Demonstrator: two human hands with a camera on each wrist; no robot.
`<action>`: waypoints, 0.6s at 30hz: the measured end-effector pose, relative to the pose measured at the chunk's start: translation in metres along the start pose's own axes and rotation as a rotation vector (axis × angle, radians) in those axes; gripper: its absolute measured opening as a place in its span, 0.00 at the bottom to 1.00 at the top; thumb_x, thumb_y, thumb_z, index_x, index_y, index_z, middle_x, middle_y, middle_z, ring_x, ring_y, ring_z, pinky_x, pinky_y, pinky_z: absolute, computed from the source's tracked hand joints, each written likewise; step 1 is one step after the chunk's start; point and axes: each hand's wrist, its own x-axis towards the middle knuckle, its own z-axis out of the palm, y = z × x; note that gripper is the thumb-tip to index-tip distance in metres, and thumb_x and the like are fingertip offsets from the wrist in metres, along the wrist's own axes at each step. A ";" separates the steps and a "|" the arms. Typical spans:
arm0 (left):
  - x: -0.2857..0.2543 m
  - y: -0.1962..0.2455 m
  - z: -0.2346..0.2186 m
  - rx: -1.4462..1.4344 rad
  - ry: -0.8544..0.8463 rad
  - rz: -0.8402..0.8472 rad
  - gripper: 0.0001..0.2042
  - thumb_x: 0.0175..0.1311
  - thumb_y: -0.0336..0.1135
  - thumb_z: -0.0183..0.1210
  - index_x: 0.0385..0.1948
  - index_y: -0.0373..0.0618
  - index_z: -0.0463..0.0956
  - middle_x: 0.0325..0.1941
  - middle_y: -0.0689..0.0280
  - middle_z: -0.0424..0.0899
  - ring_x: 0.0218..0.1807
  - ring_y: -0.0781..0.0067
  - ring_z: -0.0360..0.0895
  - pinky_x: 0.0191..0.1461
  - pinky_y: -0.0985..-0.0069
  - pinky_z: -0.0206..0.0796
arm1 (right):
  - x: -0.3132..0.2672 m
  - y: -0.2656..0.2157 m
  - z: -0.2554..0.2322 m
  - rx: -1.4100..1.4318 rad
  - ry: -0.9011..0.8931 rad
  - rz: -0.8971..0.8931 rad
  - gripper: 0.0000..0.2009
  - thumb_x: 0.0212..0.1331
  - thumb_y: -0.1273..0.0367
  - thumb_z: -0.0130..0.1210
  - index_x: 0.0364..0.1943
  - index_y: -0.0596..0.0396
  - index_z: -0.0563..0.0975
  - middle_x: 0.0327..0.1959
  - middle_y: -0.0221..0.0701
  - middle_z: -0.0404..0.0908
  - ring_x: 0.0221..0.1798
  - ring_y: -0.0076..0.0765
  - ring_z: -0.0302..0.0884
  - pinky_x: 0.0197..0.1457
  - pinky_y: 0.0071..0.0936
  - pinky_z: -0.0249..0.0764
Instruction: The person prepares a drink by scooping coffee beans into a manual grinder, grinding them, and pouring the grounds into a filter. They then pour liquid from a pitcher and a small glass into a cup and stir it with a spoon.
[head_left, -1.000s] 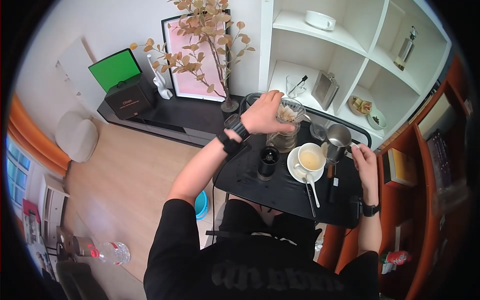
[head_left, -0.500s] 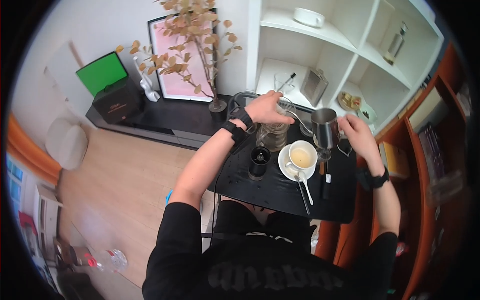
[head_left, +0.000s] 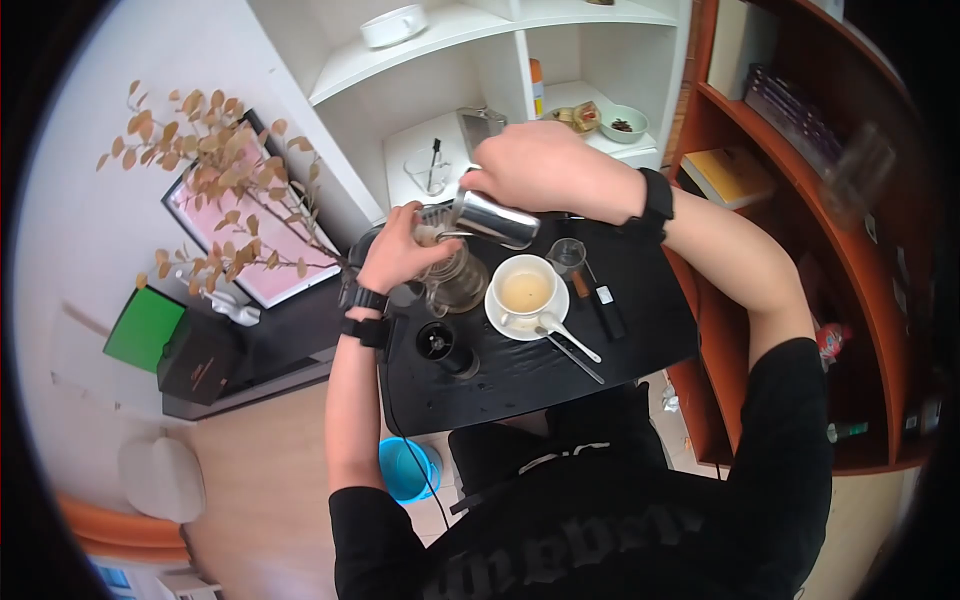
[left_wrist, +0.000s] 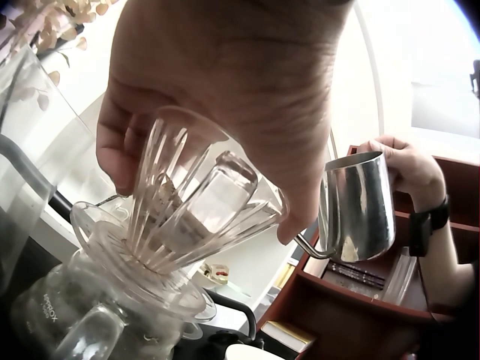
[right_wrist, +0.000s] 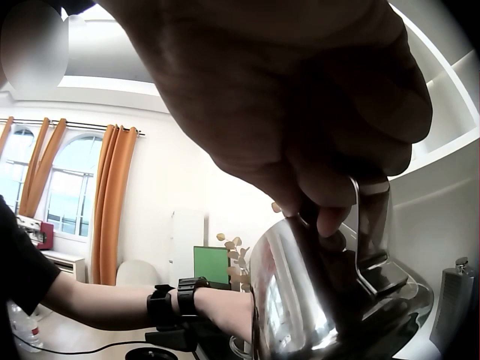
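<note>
At the far left, a branch of papery tan leaves (head_left: 215, 170) stands before a pink framed print (head_left: 250, 220). The left hand (head_left: 408, 250) grips the clear, ribbed, cone-shaped dripper (left_wrist: 196, 214), thumb on one side and fingers on the other. The matte black cylindrical grinder (head_left: 447, 348) stands on the smooth black table (head_left: 450, 405), near the rounded glass server (head_left: 462, 285) that bears the dripper. Next, the polished steel pitcher (head_left: 497, 220) tilts toward the dripper, its slender spout near the left thumb. A glossy white cup (head_left: 525, 263) of pale liquid sits on a round saucer (head_left: 562, 305). The right hand (head_left: 552, 170) has its fingers curled round the pitcher's metal handle (right_wrist: 373, 240).
</note>
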 end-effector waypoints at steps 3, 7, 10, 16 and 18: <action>-0.001 0.004 -0.001 0.016 -0.024 -0.023 0.50 0.42 0.65 0.72 0.62 0.31 0.68 0.54 0.48 0.77 0.55 0.51 0.78 0.58 0.64 0.71 | 0.003 -0.008 -0.002 -0.015 0.020 -0.057 0.23 0.69 0.53 0.52 0.30 0.60 0.84 0.25 0.46 0.84 0.34 0.55 0.85 0.39 0.46 0.80; 0.000 0.005 -0.003 0.029 -0.039 -0.038 0.50 0.42 0.65 0.71 0.62 0.32 0.68 0.54 0.48 0.76 0.54 0.51 0.78 0.59 0.64 0.71 | 0.003 -0.009 -0.001 -0.029 0.078 -0.142 0.21 0.68 0.55 0.53 0.28 0.59 0.83 0.24 0.45 0.84 0.32 0.54 0.85 0.36 0.45 0.80; 0.000 0.008 -0.005 0.037 -0.055 -0.054 0.50 0.43 0.65 0.71 0.62 0.31 0.68 0.54 0.48 0.76 0.54 0.51 0.78 0.59 0.64 0.71 | 0.003 -0.008 0.004 -0.036 0.119 -0.141 0.21 0.68 0.55 0.54 0.27 0.59 0.83 0.23 0.44 0.83 0.31 0.54 0.85 0.35 0.45 0.79; 0.000 0.008 -0.005 0.050 -0.050 -0.038 0.50 0.43 0.66 0.70 0.62 0.31 0.68 0.55 0.47 0.76 0.55 0.49 0.78 0.60 0.63 0.71 | -0.003 -0.006 0.007 -0.044 0.140 -0.103 0.21 0.68 0.54 0.54 0.28 0.58 0.83 0.23 0.45 0.82 0.31 0.55 0.84 0.35 0.46 0.78; -0.001 0.005 -0.004 0.051 -0.036 -0.022 0.51 0.43 0.68 0.68 0.62 0.31 0.68 0.57 0.44 0.75 0.58 0.47 0.78 0.61 0.61 0.71 | -0.004 -0.006 0.011 -0.045 0.151 -0.080 0.21 0.68 0.54 0.54 0.28 0.57 0.82 0.22 0.46 0.82 0.31 0.56 0.83 0.34 0.48 0.77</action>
